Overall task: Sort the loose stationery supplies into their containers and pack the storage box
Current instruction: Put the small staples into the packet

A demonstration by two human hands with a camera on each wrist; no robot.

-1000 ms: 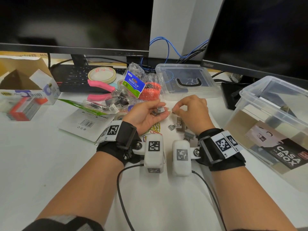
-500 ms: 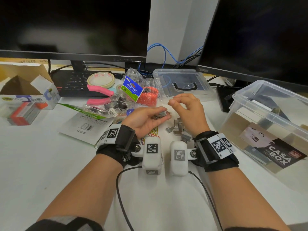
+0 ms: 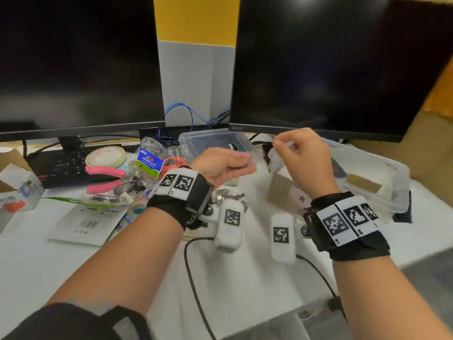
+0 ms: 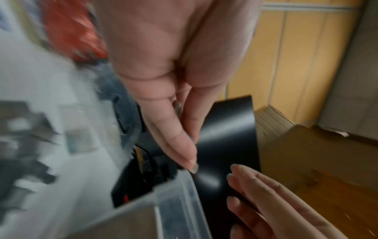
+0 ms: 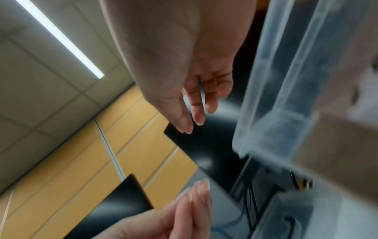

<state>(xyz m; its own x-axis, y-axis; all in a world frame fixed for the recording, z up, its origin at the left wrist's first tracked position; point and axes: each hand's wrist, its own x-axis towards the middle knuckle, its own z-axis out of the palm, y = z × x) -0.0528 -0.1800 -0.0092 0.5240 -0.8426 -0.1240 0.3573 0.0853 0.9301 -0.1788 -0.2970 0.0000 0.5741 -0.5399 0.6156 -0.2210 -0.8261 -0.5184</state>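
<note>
Head view gives me both hands raised above the desk (image 3: pixel 73 261) in front of the two dark monitors. My left hand (image 3: pixel 221 165) lies palm up with fingers and thumb drawn together; the left wrist view shows something small and dark pinched between thumb and fingers, too blurred for me to name. My right hand (image 3: pixel 304 158) sits higher, fingers bent; the right wrist view shows them loosely extended with nothing clearly held, so I cannot tell whether they grip anything. The clear storage box (image 3: pixel 367 177) stands on the desk to the right of the right hand, its lid (image 3: pixel 215 138) lying behind the left hand. A bag labelled binder clip (image 3: pixel 149 163), a tape roll (image 3: pixel 106 157) and pink-handled pliers (image 3: pixel 105 177) lie in the clutter at left. Small grey metal pieces (image 3: pixel 235 195) lie on the desk below the left hand.
</note>
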